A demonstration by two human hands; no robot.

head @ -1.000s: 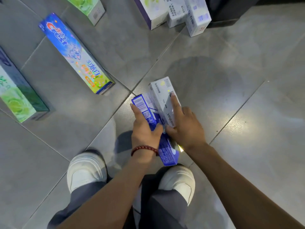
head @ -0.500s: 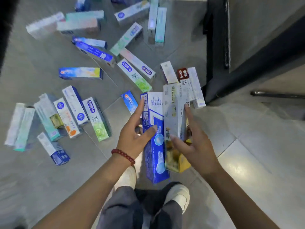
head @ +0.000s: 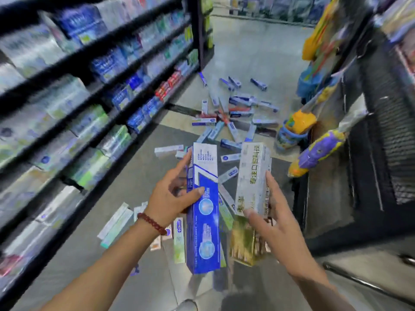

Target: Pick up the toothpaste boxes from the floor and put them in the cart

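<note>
- Toothpaste boxes were held upright above the floor (head: 143,182): blue box (head: 203,221) with left hand (head: 173,198) fingers clamped around it.
- Right hand (head: 275,223) fingers pinched the white-and-gold box (head: 252,185).
- More boxes (head: 226,117) lay scattered farther away.

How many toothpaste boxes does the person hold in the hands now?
2: a blue box in the left hand, and a white and gold box in the right hand. Another may be hidden behind them.
</note>
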